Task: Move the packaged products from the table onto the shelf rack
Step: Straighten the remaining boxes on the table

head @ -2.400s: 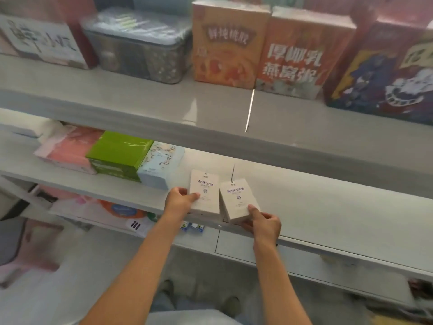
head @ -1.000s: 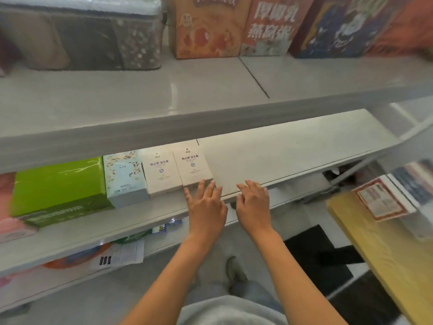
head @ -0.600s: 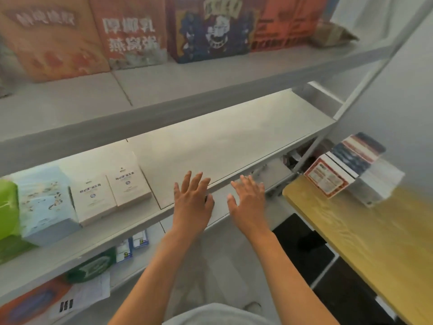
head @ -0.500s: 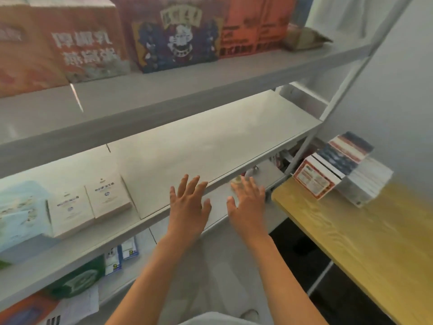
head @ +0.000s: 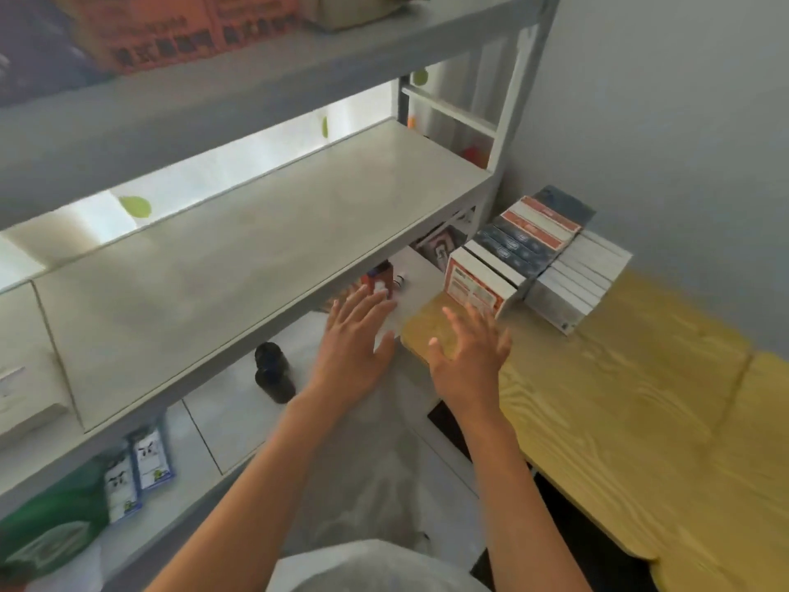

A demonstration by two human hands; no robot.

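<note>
Head view, boxes [head: 529, 258] on table [head: 619, 403]

I see the shelf rack [head: 239, 267] filling the left and centre, its middle shelf running from near left to far right. To the right of the rack stands the surface [head: 619, 420], its far corner close beside the rack's right end. A row of packaged products [head: 529, 258] stands on the far end of the surface, against the wall. My left hand [head: 354, 348] hovers before the rack's front edge; my right hand [head: 469, 356] hovers just right of it, over the near corner of the surface. Two bottles [head: 273, 373] sit on the lower shelf, left of my left hand. Further left on that lower shelf lie small packets [head: 141, 472]. Boxes [head: 179, 27] stand on the top shelf.
</note>
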